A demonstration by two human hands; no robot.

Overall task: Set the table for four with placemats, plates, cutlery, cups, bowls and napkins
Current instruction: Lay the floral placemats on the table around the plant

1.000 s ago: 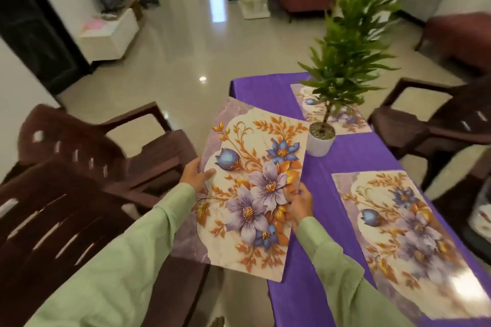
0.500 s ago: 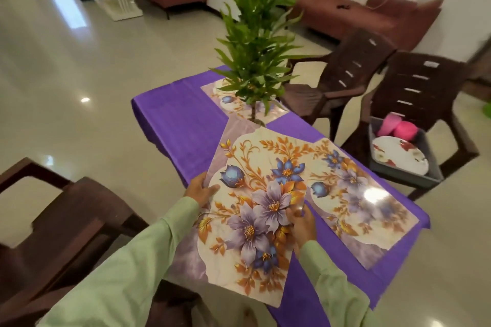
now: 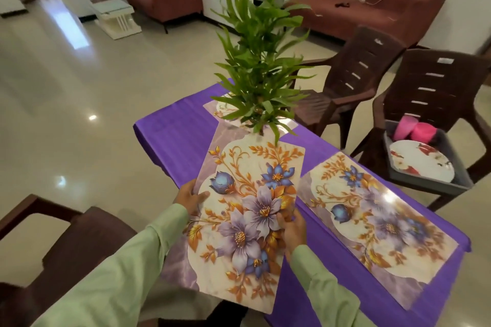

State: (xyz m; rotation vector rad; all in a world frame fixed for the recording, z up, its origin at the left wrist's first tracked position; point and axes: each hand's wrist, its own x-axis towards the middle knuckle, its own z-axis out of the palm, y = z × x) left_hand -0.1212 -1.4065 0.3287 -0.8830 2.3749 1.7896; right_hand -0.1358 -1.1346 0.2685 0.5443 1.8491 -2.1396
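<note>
From the head camera, I have a floral placemat (image 3: 247,215) in both hands at the lower centre of the frame. My left hand (image 3: 190,195) grips its left edge with the thumb on top, and my right hand (image 3: 291,228) grips its right edge the same way, thumb lying on the printed flowers. The mat's near end hangs out past the edge of the table (image 3: 172,138), which is covered in purple cloth. Its far end reaches up to the foot of the green plant (image 3: 257,66) at centre frame and hides the pot, and I cannot tell whether that end touches the cloth. A second placemat (image 3: 377,225) lies flat on the table to the right, just beside the one I hold. A third placemat (image 3: 221,111) lies at the far end, partly behind the leaves. At the right edge of the frame a brown chair (image 3: 430,93) carries a grey tray (image 3: 463,183) with a patterned plate (image 3: 422,160) and pink cups (image 3: 414,131) in it. Another brown chair (image 3: 79,241) sits at lower left.
</note>
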